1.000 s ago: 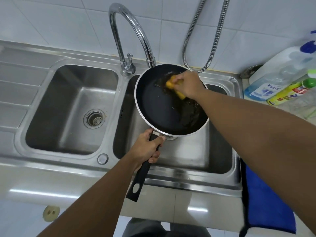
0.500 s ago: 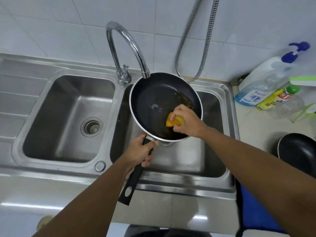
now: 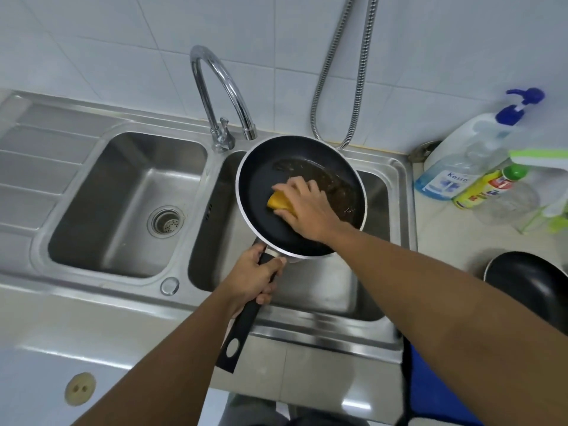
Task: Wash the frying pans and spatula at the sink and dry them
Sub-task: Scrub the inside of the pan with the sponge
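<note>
A black frying pan (image 3: 261, 192) with a silver rim is held tilted over the right sink basin (image 3: 319, 290). My left hand (image 3: 252, 278) grips its black handle near the pan body. My right hand (image 3: 304, 207) presses a yellow sponge (image 3: 278, 200) against the middle of the pan's inside. Brown greasy residue (image 3: 332, 182) covers the pan's far right part. A second black frying pan (image 3: 528, 281) rests on the counter at the right edge. No spatula is in view.
The curved chrome faucet (image 3: 221, 87) ends just above the pan's far rim, with no water running. The left basin (image 3: 123, 204) has a drain strainer. Soap bottles (image 3: 461, 158) stand on the right counter. A blue cloth (image 3: 436, 392) hangs at the lower right. A metal hose (image 3: 338, 72) hangs on the wall.
My right hand has slid the sponge from the pan's far side to its near edge, then back to the middle. The camera has tilted, bringing the second pan into view.
</note>
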